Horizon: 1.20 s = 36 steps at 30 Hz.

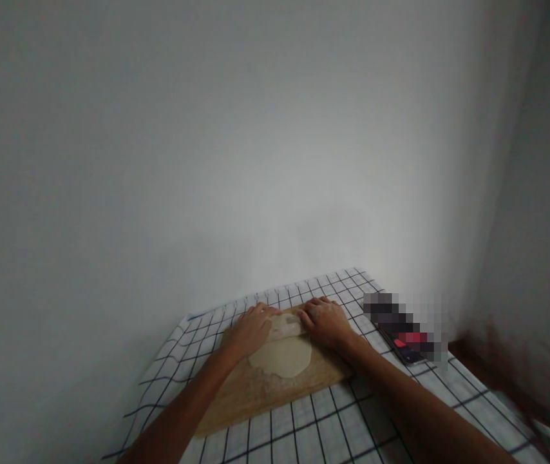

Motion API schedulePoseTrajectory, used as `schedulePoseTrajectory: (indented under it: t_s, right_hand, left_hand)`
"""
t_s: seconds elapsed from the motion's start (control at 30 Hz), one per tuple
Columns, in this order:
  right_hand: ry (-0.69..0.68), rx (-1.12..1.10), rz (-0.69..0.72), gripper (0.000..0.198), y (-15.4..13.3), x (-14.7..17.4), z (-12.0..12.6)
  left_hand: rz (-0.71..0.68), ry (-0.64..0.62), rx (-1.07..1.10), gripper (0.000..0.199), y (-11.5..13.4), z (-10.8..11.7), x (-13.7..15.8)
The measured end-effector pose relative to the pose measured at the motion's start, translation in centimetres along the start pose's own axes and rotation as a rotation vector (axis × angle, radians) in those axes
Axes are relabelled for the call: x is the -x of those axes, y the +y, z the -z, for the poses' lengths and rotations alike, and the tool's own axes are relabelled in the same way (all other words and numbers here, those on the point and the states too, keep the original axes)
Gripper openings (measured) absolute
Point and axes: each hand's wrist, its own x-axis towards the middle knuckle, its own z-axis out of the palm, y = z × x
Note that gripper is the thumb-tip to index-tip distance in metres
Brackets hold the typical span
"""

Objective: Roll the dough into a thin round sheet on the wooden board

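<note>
A flat sheet of pale dough (282, 358) with an uneven round outline lies on a wooden board (236, 401). Across its far part runs a floury rolling pin (286, 327), of which only the middle shows. My left hand (252, 330) covers the pin's left end, fingers curved over it. On the right end rests my right hand (326, 320), its fingers bent over the pin and the thumb pointing inward. Both ends of the pin are hidden under the hands. Flour is dusted over the board around the dough.
A white tablecloth with dark grid lines (304, 422) covers the table. To the right of the board lies a dark, phone-like object (407, 351), partly blurred out by pixels. A pale wall (275, 161) rises right behind the table's far edge.
</note>
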Motion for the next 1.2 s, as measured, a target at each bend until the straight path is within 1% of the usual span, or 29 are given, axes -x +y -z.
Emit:
schedulePoseTrajectory:
  t_s: [0.13,0.23,0.3,0.43,0.53,0.6,0.73,0.97,1.1,1.2]
  right_hand:
    - [-0.007,-0.001,-0.002,0.044,0.0,0.0,0.1]
    - [-0.015,-0.001,-0.006,0.044,0.1,-0.1,0.2]
    - [-0.021,-0.006,-0.009,0.043,0.2,-0.1,0.2]
    - [-0.023,-0.004,-0.014,0.043,0.2,-0.1,0.3]
    - [-0.034,-0.004,-0.016,0.045,0.2,0.0,0.5]
    - [-0.041,-0.004,-0.015,0.045,0.1,0.0,0.6]
    - [-0.037,-0.015,-0.012,0.045,0.1,0.1,0.7]
    - [-0.015,-0.032,-0.02,0.046,0.1,0.3,0.7]
    - [-0.028,-0.033,-0.015,0.047,0.1,0.3,0.7]
    - [-0.035,-0.032,-0.02,0.047,0.1,0.2,0.7]
  left_hand:
    - [0.028,0.004,0.158,0.049,-0.9,-0.3,-0.6]
    - [0.021,-0.022,0.277,0.038,-1.7,-0.4,-1.4]
    - [0.009,-0.017,0.308,0.035,-1.9,-0.4,-1.9]
    - [0.037,0.004,0.308,0.032,-2.1,-0.5,-2.5]
    - [0.06,-0.009,0.265,0.031,-2.2,-0.5,-2.9]
    - [0.04,-0.026,0.249,0.029,-2.2,-0.4,-3.2]
    - [-0.021,-0.089,0.296,0.027,-2.3,0.1,-3.9]
    - [-0.05,-0.201,0.332,0.031,-3.0,0.1,-4.7]
    - [-0.047,-0.217,0.362,0.034,-3.2,-0.1,-4.7]
    - [-0.037,-0.198,0.416,0.034,-2.9,-0.1,-4.6]
